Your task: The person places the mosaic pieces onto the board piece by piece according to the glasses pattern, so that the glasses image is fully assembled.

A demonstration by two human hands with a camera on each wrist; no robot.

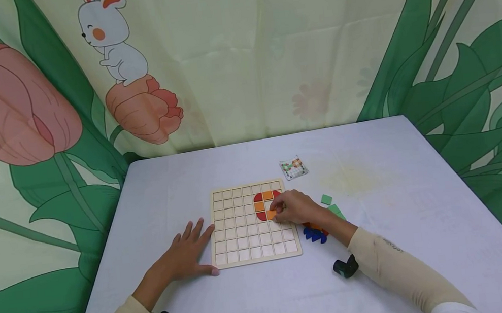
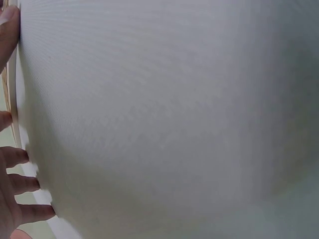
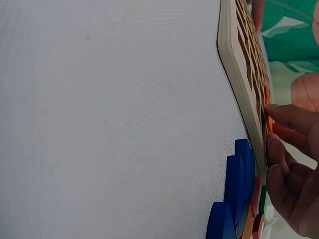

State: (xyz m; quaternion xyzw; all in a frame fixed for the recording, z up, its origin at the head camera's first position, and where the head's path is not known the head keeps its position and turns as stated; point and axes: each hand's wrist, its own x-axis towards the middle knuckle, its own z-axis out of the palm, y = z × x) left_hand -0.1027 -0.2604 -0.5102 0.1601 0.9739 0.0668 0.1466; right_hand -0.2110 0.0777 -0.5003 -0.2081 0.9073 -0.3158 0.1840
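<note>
Pinching a flat orange, seemingly square tile (image 1: 271, 214) with the bent fingers of the right hand (image 1: 296, 207), at the upper right of a pale wooden grid board (image 1: 241, 230), just below the frame's centre. Meeting the board's left edge with the left hand (image 1: 185, 256), spreading straight fingers and gripping nothing. Probably doing best by squaring the tile to its cell, pressing evenly, and letting go only on feeling it lying flat. Ideally avoiding nudging the red rounded tile (image 1: 261, 216) just to its left, while steadying the board against sliding across the white-covered counter (image 1: 404, 212). Also keeping the heel of the right hand off the loose blue pieces (image 1: 314, 235), right of the frame's lower centre.
</note>
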